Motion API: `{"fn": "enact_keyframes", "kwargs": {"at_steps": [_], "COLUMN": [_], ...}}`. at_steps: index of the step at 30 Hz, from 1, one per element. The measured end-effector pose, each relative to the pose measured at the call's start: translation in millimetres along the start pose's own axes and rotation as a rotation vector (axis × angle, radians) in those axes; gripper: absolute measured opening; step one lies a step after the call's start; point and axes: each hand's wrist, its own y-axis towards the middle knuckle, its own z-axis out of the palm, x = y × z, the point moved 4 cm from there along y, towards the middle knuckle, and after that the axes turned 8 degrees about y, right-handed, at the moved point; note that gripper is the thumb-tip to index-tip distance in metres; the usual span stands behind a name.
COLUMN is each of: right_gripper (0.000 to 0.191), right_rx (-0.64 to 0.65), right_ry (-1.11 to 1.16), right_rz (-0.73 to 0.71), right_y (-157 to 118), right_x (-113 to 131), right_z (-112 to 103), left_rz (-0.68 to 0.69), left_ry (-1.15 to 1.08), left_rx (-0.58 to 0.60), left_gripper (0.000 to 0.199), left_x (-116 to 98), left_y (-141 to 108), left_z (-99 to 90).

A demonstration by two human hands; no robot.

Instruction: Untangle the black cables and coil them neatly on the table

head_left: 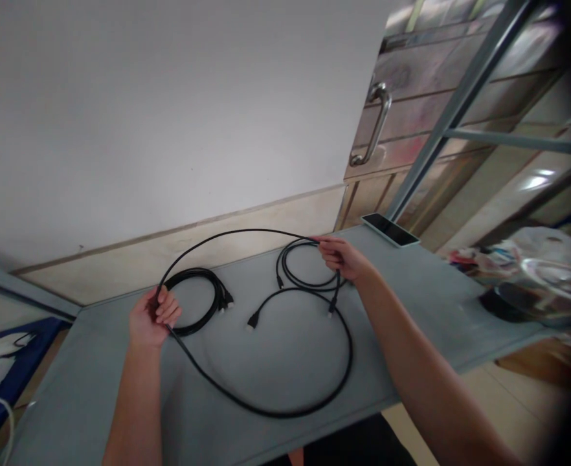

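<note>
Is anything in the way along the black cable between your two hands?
No, nothing visible blocks it. The black cable runs in one arc from the left hand to the right hand. A smaller coil lies close under it near the right hand.

Left hand [154, 317] and right hand [342, 257] holding one black HDMI cable [261, 412]

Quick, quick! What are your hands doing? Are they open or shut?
Left hand: closed, holding a black cable.
Right hand: closed, pinching the same black cable.
</note>
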Motion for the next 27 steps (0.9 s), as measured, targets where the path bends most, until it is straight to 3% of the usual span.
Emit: {"fn": "enact_keyframes", "kwargs": {"at_steps": [3,9,16,20,22,25,27], "right_gripper": [0.04,0.036,0.036,0.032,0.033,0.034,0.035], "right_rx": [0.093,0.281,0.357,0.408,0.474,0.578,0.614], "right_ry": [0.065,0.024,-0.025,-0.073,-0.116,-0.192,-0.227], "right_rz": [0.143,0.373,0.444,0.476,0.534,0.643,0.671], "right_y": [-0.3,-4.0,-7.9,-11.3,-13.8,-17.6,-18.5], "right_x": [-8.5,-33.8,-30.6,-26.2,-31.0,-44.0,-52.6], "right_z": [10.1,32.2,27.7,22.7,27.8,41.7,52.4], "left_rz": [-0.1,-0.178,-0.021,0.08,0.005,-0.197,-0.137], "left_ry": [0.121,0.247,0.458,0.462,0.559,0.744,0.887], "left_rx": [0.076,0.04,0.025,0.04,0.081,0.243,0.253], "left_gripper": [0.019,0.058,0.093,0.063,0.056,0.046,0.042], "left_x": [5.0,10.0,-1.6,-13.7,-10.9,12.0,30.0], "left_y": [-2.0,-0.6,-7.0,-13.1,-15.3,-15.1,-10.7], "left_z": [8.4,13.6,13.5,6.3,9.8,32.1,53.0]}}
